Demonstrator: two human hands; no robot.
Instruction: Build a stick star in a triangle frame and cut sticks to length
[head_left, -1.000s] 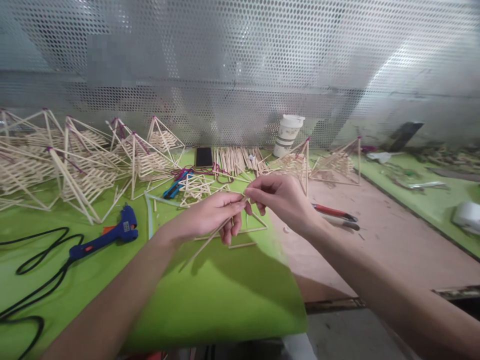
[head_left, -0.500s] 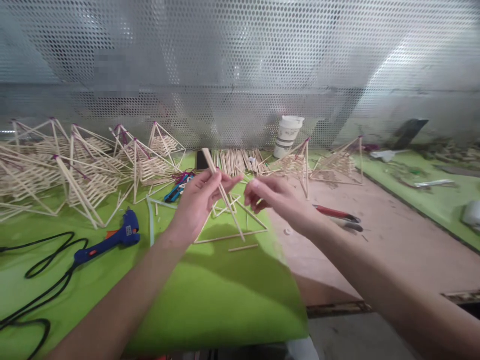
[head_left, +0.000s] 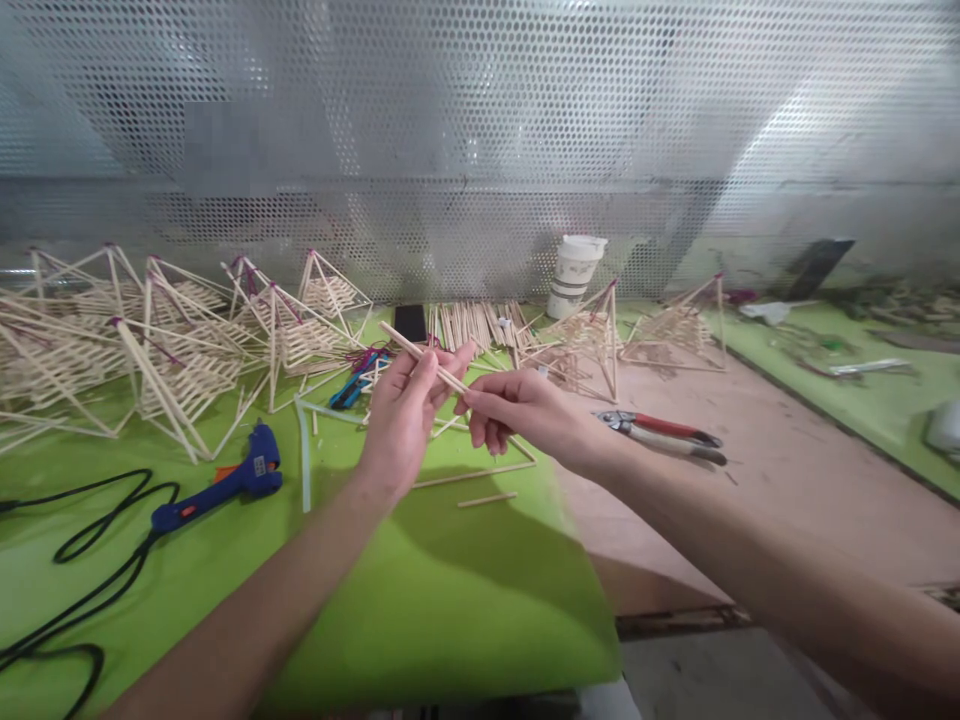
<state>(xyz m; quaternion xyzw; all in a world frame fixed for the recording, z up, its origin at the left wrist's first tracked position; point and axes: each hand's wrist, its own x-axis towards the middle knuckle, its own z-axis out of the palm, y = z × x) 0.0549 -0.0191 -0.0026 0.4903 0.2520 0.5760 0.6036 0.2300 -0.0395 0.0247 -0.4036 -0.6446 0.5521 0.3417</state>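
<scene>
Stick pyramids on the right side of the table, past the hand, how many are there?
2 that I can see: one stick pyramid beyond the right hand, near the white cup, and another pyramid farther right. Others could be hidden.

Got a bench with green sheet over left and middle, bare pinkish board at right. On the sheet: see blue glue gun with black cable at left, stick frames behind it, blue tool mid-back, loose sticks beside dark phone, short stick nearer front. On the bare board: see pliers, one handle red. Also find lidded white cup at back.
</scene>
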